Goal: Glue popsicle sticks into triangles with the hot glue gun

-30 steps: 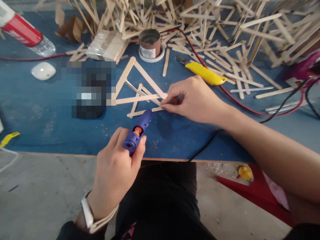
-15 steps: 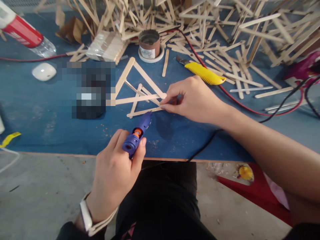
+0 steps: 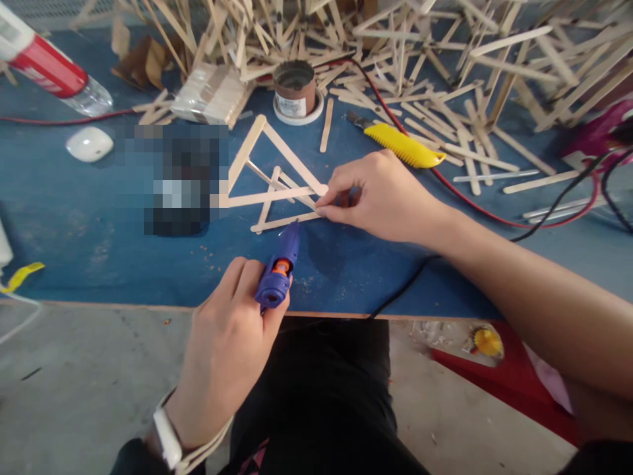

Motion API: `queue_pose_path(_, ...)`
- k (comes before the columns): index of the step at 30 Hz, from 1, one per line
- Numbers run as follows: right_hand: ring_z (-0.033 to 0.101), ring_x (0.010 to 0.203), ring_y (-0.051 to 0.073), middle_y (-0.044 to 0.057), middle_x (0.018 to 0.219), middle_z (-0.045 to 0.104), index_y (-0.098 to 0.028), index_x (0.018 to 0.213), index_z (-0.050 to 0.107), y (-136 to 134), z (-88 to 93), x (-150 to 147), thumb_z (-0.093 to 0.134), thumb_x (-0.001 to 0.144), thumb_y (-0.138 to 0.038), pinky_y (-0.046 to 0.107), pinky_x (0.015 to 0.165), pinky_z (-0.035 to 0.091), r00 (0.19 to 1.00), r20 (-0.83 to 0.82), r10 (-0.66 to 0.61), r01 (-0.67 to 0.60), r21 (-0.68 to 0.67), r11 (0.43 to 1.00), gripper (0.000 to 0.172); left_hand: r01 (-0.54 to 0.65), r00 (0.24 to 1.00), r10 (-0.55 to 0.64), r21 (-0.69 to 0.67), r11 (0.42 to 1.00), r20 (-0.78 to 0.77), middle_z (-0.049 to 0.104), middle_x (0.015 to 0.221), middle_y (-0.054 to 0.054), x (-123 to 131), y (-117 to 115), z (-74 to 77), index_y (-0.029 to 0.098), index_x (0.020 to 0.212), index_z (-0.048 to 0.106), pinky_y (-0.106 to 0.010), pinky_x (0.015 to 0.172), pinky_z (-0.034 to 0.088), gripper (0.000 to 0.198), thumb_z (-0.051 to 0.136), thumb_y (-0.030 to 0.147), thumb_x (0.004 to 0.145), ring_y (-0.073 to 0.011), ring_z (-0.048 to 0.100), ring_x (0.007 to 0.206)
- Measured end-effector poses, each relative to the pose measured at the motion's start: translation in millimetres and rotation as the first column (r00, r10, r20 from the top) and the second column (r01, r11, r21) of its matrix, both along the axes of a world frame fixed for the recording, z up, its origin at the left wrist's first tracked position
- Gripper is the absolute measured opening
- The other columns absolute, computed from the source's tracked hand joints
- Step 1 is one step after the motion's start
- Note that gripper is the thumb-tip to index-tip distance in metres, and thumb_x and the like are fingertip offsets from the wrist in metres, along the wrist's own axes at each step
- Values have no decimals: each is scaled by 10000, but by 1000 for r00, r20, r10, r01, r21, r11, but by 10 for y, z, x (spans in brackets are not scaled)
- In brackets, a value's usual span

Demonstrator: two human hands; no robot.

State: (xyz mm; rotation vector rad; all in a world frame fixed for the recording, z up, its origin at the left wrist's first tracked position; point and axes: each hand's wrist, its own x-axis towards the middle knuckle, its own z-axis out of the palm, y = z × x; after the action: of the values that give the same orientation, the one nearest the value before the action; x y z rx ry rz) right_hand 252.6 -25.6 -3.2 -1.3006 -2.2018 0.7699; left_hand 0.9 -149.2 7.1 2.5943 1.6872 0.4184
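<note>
My left hand (image 3: pixel 225 349) is wrapped round a purple glue gun (image 3: pixel 277 270) with an orange part, its nozzle pointing at the near edge of a triangle frame of craft sticks (image 3: pixel 270 175) lying on the blue table (image 3: pixel 74 224). My right hand (image 3: pixel 383 194) pinches the right end of the frame's lowest stick (image 3: pixel 284 221), fingers pressed together at the corner where the sticks meet. A black cord (image 3: pixel 400 290) runs off the table edge below my right wrist.
A large heap of craft sticks (image 3: pixel 420 46) fills the back of the table. Nearby lie a yellow utility knife (image 3: pixel 403 145), a brown tape roll (image 3: pixel 295 89), a stick bundle (image 3: pixel 212 92), a red-labelled bottle (image 3: pixel 49 69), a white oval object (image 3: pixel 89 143) and red cable (image 3: pixel 475 204).
The glue gun has drawn back slightly toward me and turned more upright, its nozzle now just below the lowest stick. My right hand has stayed on the stick's end.
</note>
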Motion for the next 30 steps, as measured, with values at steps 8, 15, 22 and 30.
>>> queue_pose_path(8, 749, 793, 204, 2, 907, 838, -279, 874, 853, -3, 9, -7, 808, 915, -218, 356, 815, 573, 1000, 15, -5, 5, -5, 1000, 86, 3, 999, -2, -52, 999, 32, 595, 1024, -40, 36, -51, 15, 186, 1160, 580, -304, 629, 500, 58, 584, 224, 1117, -188, 648, 775)
queue_pose_path(15, 739, 773, 200, 12, 913, 837, -262, 887, 854, -3, 6, -1, 818, 918, -215, 355, 795, 555, 1000, 11, -4, 4, -7, 1000, 67, -40, 998, 41, -13, 999, 55, 616, 1232, -111, 19, -82, -28, 180, 1311, 579, -333, 707, 555, 219, 597, 213, 1096, -246, 716, 972)
queue_pose_path(22, 744, 790, 207, 13, 911, 838, -268, 880, 859, -1, 6, 0, 816, 915, -215, 364, 838, 554, 1000, 10, 1, -1, -7, 1000, 77, -22, 996, 23, -14, 1000, 82, 660, 1227, -101, 35, -59, -6, 180, 1304, 571, -344, 752, 553, 208, 597, 196, 1098, -252, 735, 1022)
queue_pose_path(30, 743, 777, 193, 9, 897, 835, -253, 910, 874, 3, -16, 3, 813, 918, -216, 368, 891, 582, 1000, 10, -2, 2, 9, 1000, 71, 25, 988, -20, 32, 999, -154, 684, 1247, -101, 91, -52, 86, 134, 1346, 584, -357, 693, 534, 280, 561, 130, 1067, -260, 764, 1001)
